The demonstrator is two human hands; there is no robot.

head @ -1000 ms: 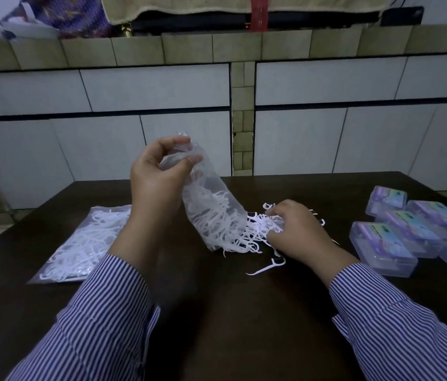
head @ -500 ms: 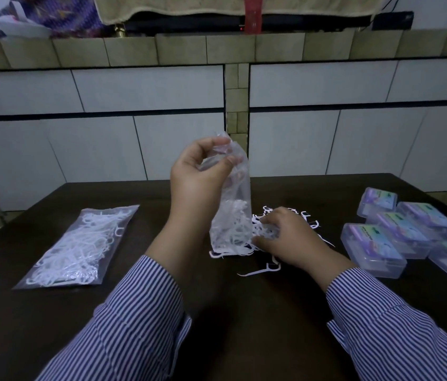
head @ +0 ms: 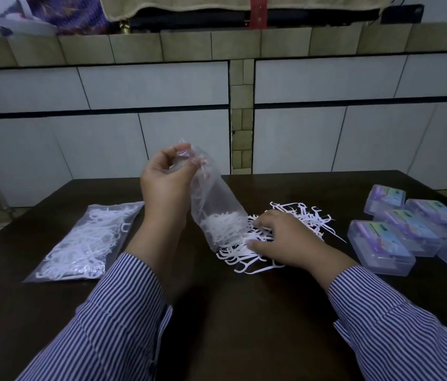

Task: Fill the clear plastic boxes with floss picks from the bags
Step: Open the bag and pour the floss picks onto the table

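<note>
My left hand [head: 167, 185] pinches the closed end of a clear plastic bag [head: 211, 204], held upside down over the dark table [head: 216, 312]. White floss picks sit in the bag's open lower end and spill onto a loose pile [head: 293, 226] on the table. My right hand [head: 285, 240] rests on that pile with fingers spread, just right of the bag's mouth. Several clear plastic boxes [head: 381, 246] with purple labels lie shut at the right.
A second bag of floss picks [head: 87, 240] lies flat at the table's left. A tiled wall and a ledge [head: 216, 45] with cloth on it stand behind the table. My striped sleeves cover the near part of the table.
More picks have slid out of the upturned bag onto the pile, and few are left inside. My left hand has tilted the bag more upright. My right hand has spread over the pile.
</note>
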